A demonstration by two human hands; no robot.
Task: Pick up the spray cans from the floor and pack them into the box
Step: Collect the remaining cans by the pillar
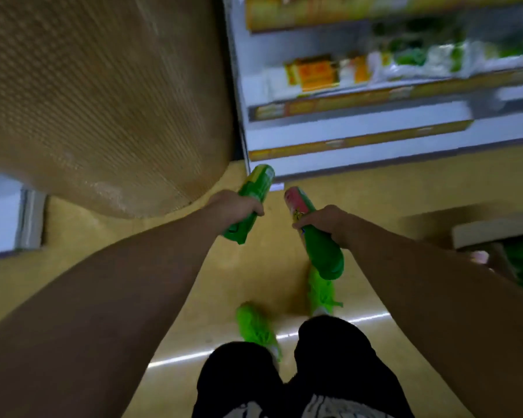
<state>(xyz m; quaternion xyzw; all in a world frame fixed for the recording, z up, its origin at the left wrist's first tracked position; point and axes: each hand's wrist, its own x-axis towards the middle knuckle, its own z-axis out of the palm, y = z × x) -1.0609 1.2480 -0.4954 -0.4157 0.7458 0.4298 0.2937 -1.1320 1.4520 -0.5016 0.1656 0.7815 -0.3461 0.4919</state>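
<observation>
The left hand point(234, 208) grips a green can point(251, 200) around its middle, and the right hand point(320, 220) grips a second can point(314, 233) with a pink end — both cans are in the air above the floor point(103, 242), tilted, close to each other. The box point(501, 236) stands on the floor to the right of the right hand, green cans inside. Shelves point(375, 86) are beyond the cans.
</observation>
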